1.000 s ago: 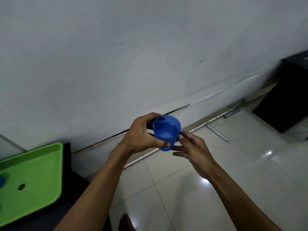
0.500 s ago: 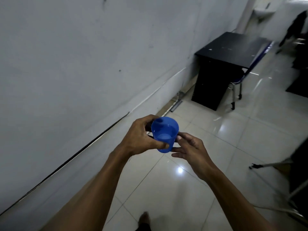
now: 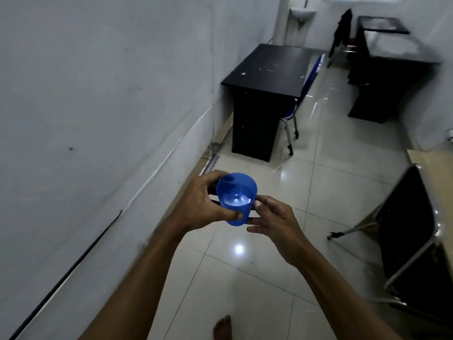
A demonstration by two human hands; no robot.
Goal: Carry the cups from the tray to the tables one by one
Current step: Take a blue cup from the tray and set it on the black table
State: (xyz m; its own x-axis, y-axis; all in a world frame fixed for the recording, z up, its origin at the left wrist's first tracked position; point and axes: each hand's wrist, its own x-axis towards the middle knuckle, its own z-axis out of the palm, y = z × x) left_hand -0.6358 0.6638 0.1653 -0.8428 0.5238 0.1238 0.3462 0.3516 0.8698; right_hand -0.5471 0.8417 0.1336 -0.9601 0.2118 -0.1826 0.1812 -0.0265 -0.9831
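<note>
Short of the black square-topped desk (image 3: 269,69) against the white wall, a small blue translucent plastic cup (image 3: 236,198) is carried at chest height over the glossy tiled floor (image 3: 331,192), w/ both hands on it. Cup is upright, holding some clear liquid w/ a bright glint on its surface, roughly a third to half full.

Left hand (image 3: 198,208) has the main grip: fingers curled round the far side of the cup, thumb pressed across the near wall low down. Right hand (image 3: 274,222) is looser, fingertips touching the cup's right side and base edge, fingers mostly extended, more steadying than gripping.

Step in hand, as I read it: mid-carry, cup well apart from the desk, nothing set down yet. Tray isn't in view.

Beyond the desk, a blue-seated chair w/ metal legs (image 3: 294,111) is tucked at its right side; a second dark table (image 3: 382,52) sits farther back and right of the desk. Near right of frame, a folding black chair (image 3: 411,229).

Next move likely calls for: closing the gap to the desk while keeping the cup level so liquid doesn't slosh, approaching from the near or left side to avoid the chair, then lowering the base flat onto the desktop before either hand lets go.
</note>
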